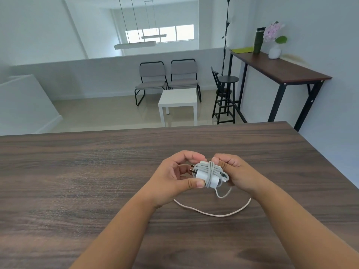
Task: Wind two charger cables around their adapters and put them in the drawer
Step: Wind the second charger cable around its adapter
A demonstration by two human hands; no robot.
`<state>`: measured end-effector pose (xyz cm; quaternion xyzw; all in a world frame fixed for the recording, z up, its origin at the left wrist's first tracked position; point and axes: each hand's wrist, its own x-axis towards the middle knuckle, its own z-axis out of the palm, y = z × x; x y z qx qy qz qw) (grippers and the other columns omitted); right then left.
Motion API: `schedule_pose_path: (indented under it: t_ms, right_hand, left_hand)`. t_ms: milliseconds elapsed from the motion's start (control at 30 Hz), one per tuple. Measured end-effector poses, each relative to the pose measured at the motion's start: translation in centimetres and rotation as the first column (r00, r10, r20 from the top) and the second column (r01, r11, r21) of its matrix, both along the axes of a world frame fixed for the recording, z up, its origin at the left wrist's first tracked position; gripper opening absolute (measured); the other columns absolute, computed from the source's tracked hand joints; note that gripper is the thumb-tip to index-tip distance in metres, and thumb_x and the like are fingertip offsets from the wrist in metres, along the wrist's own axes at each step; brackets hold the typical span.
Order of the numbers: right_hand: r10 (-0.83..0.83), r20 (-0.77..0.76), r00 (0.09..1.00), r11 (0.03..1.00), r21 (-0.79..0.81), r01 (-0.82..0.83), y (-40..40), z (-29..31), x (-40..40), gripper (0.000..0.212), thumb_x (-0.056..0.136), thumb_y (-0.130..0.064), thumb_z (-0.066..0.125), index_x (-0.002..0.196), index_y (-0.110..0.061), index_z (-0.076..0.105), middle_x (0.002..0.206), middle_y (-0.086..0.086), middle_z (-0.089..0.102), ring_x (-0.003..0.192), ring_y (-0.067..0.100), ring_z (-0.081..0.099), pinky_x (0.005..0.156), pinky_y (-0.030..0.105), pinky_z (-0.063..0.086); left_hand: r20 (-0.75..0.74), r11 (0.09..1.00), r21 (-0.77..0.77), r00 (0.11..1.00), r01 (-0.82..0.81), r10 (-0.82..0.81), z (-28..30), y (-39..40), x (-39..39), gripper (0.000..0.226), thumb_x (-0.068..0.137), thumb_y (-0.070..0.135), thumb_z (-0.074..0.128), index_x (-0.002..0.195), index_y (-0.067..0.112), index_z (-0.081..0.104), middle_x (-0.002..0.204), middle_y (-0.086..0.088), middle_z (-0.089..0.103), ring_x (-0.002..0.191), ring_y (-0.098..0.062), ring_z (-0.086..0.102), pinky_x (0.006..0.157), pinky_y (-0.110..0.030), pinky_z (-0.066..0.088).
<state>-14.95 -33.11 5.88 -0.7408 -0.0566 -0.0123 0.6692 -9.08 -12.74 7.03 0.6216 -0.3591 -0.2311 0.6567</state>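
Note:
A white adapter (202,174) with metal prongs pointing left is held above the dark wooden table (97,181). A grey-white cable (210,171) is wound round it in several turns. My left hand (174,179) grips the adapter's prong end, thumb under its lower corner. My right hand (233,171) pinches the cable end at the adapter's right side. A short loop hangs below the adapter. A second, pinkish-white cable (219,214) lies in a curve on the table under my hands; its adapter is hidden. No drawer is in view.
The table's far edge and right edge border open floor. Beyond stand two grey chairs (167,80), a small white table (178,103), a black stool (225,94) and a tall side table (281,68) with a bottle and a flower vase.

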Motion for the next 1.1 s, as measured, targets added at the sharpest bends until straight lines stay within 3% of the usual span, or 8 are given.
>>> schedule_pose_path:
  t_ms: [133, 233, 333, 533, 733, 867, 1000, 1100]
  right_hand:
    - [-0.061, -0.059, 0.996, 0.997, 0.049, 0.063, 0.9, -1.0, 0.0, 0.033, 0.088, -0.035, 0.051, 0.084, -0.003, 0.059, 0.055, -0.004, 0.031, 0.047, 0.005, 0.023, 0.042, 0.016, 0.024]
    - [-0.098, -0.086, 0.992, 0.987, 0.122, 0.108, 2.5, -2.3, -0.1, 0.03, 0.093, -0.037, 0.053, 0.077, -0.012, 0.059, 0.047, -0.008, 0.03, 0.039, 0.003, 0.022, 0.039, 0.014, 0.023]
    - [-0.145, 0.058, 0.988, 0.98, -0.13, 0.151, 4.2, -3.2, -0.6, 0.03, 0.096, -0.036, 0.045, 0.073, -0.024, 0.062, 0.047, -0.011, 0.04, 0.043, 0.002, 0.033, 0.046, 0.016, 0.029]
    - [-0.084, 0.227, 0.97, 0.739, -0.639, 0.213, 3.9, -0.4, -2.4, 0.022, 0.099, -0.035, 0.042, 0.092, -0.029, 0.062, 0.054, -0.005, 0.052, 0.053, 0.008, 0.048, 0.062, 0.032, 0.042]
    - [-0.009, 0.287, 0.958, 0.556, -0.794, 0.243, 1.6, 3.9, -2.8, 0.019, 0.096, -0.032, 0.045, 0.092, -0.028, 0.063, 0.059, -0.013, 0.052, 0.059, 0.004, 0.049, 0.059, 0.031, 0.041]
    - [0.059, 0.32, 0.946, 0.468, -0.845, 0.257, 0.9, 5.3, -2.3, 0.021, 0.096, -0.037, 0.045, 0.089, -0.029, 0.063, 0.068, -0.011, 0.061, 0.063, 0.007, 0.052, 0.06, 0.033, 0.045]
    - [0.059, 0.328, 0.943, 0.57, -0.787, 0.238, 0.0, 5.7, -1.5, 0.02, 0.088, -0.045, 0.056, 0.078, -0.029, 0.063, 0.064, -0.007, 0.065, 0.06, 0.007, 0.057, 0.058, 0.033, 0.048]
    - [0.053, 0.267, 0.962, 0.746, -0.652, 0.14, -0.7, 5.5, -1.1, 0.027, 0.081, -0.051, 0.064, 0.073, -0.026, 0.063, 0.06, -0.008, 0.063, 0.054, 0.011, 0.054, 0.055, 0.03, 0.045]
  left_hand:
    - [-0.075, 0.99, -0.137, 0.997, -0.012, 0.002, 0.1, -0.3, -0.2, 0.047, 0.065, 0.016, 0.086, 0.108, 0.022, 0.069, 0.114, -0.008, 0.066, 0.098, -0.021, 0.064, 0.081, -0.034, 0.055]
    - [-0.13, 0.966, -0.234, 0.988, -0.108, 0.079, 0.3, -0.8, -0.3, 0.052, 0.062, 0.021, 0.09, 0.109, 0.02, 0.067, 0.113, -0.001, 0.067, 0.09, -0.018, 0.066, 0.079, -0.032, 0.056]
    - [-0.127, 0.93, -0.209, 0.952, -0.301, 0.28, 0.0, -1.3, 0.1, 0.051, 0.061, 0.02, 0.084, 0.108, 0.019, 0.066, 0.101, 0.007, 0.07, 0.081, -0.013, 0.067, 0.076, -0.03, 0.056]
    - [0.015, 0.885, -0.047, 0.886, -0.463, 0.464, -0.8, -0.6, 0.9, 0.046, 0.062, 0.019, 0.087, 0.102, 0.032, 0.069, 0.105, 0.004, 0.071, 0.08, -0.015, 0.066, 0.082, -0.04, 0.058]
    - [0.224, 0.867, 0.078, 0.856, -0.491, 0.465, -0.5, 0.1, 0.9, 0.048, 0.068, 0.011, 0.088, 0.109, 0.023, 0.066, 0.084, 0.001, 0.066, 0.061, -0.001, 0.055, 0.065, -0.02, 0.051]
    - [0.391, 0.917, 0.085, 0.86, -0.389, 0.328, -0.2, 0.0, 0.6, 0.048, 0.068, 0.012, 0.088, 0.104, 0.035, 0.065, 0.097, 0.003, 0.066, 0.071, -0.002, 0.059, 0.066, -0.017, 0.051]
    - [0.403, 0.962, 0.112, 0.896, -0.251, 0.187, 0.3, 0.2, 0.4, 0.047, 0.069, 0.012, 0.088, 0.106, 0.03, 0.068, 0.104, 0.006, 0.066, 0.076, -0.01, 0.06, 0.071, -0.023, 0.053]
    - [0.319, 0.978, 0.135, 0.942, -0.156, 0.106, 0.7, 0.4, 0.2, 0.045, 0.069, 0.019, 0.088, 0.109, 0.028, 0.07, 0.104, 0.011, 0.068, 0.081, -0.011, 0.06, 0.074, -0.028, 0.054]
